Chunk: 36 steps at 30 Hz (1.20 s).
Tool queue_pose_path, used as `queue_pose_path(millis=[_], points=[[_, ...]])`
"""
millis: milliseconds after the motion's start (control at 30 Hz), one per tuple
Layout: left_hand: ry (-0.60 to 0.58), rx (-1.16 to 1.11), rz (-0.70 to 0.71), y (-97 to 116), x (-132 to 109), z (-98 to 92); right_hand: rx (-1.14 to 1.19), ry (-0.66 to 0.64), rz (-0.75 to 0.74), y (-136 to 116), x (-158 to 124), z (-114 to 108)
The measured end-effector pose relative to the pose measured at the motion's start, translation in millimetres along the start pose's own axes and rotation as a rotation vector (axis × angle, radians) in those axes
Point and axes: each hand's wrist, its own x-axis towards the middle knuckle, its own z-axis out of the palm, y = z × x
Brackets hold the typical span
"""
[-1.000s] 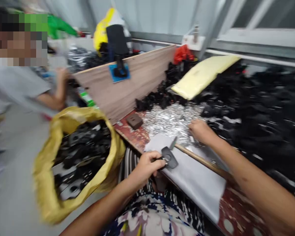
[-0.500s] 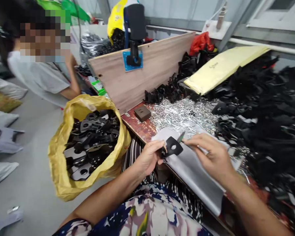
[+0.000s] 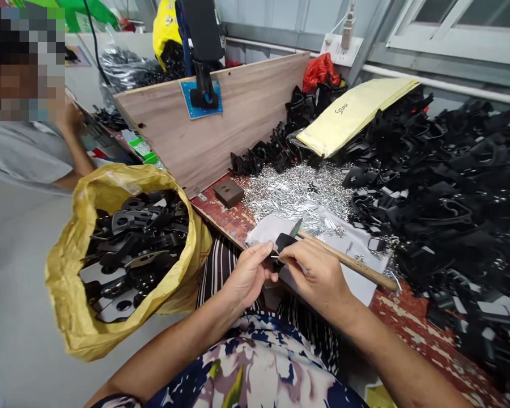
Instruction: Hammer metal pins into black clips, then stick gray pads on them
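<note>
My left hand [image 3: 251, 271] is closed around a small black plastic part [image 3: 285, 240], held over the table's front edge. The fingers of my right hand [image 3: 318, 275] pinch a thin metal pin [image 3: 275, 257] against that part; the fingers hide most of the join. Just behind my right hand a wooden handle [image 3: 357, 265] lies on a grey sheet [image 3: 368, 294]. A pointed green-grey blade [image 3: 296, 228] shows beyond the black part; whether it belongs to the handle I cannot tell. Many loose silver pins [image 3: 297, 187] are heaped past the sheet.
A yellow sack [image 3: 59, 283] full of black parts [image 3: 140, 226] stands at my left. Black pieces [image 3: 442, 209] pile up on the right under a yellow folded sheet [image 3: 357, 113]. A brown block [image 3: 229, 193] sits before a wooden board [image 3: 212, 130]. Another person [image 3: 25, 147] is at far left.
My right hand has come left, from over the sheet to the black part in my left hand. The wooden handle now shows. My view has shifted to the right.
</note>
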Motion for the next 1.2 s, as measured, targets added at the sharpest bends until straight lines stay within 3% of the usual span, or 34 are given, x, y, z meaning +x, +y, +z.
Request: queue_pose_path(millis=[300, 500, 600, 733, 833, 900, 1000, 1067, 1200], points=[[0.024, -0.061, -0.031, -2.0, -0.4, 0.1, -0.075, -0.020, 0.025, -1.8, 1.3, -5.7], [0.079, -0.074, 0.049, -13.6, -0.3, 4.8, -0.492, 0.011, -0.286, -16.4, -0.2, 15.4], [0.109, -0.096, 0.061, -15.6, -1.6, 6.3, -0.548, 0.027, -0.322, -18.4, 0.3, 19.6], [-0.005, -0.035, 0.011, -7.3, -12.1, 2.7, -0.400, 0.002, -0.195, -14.9, -7.3, 7.1], [-0.079, 0.061, 0.031, -2.8, -23.0, -3.2, -0.329, 0.077, -0.078, -18.0, -19.5, 2.8], [-0.060, 0.267, 0.120, -1.4, -29.1, -9.6, -0.295, 0.079, -0.045, -20.0, -27.5, 4.8], [-0.016, 0.695, 0.275, 5.9, -35.8, -24.6, -0.185, -0.070, -0.004, -8.1, -37.2, 0.8], [0.019, 0.859, 0.259, 14.9, -37.6, -35.9, -0.263, -0.147, 0.111, 14.1, -42.9, -11.3], [0.075, 0.876, 0.092, 20.3, -29.8, -47.7, -0.746, -0.297, 0.393, 64.0, -56.3, -39.1]])
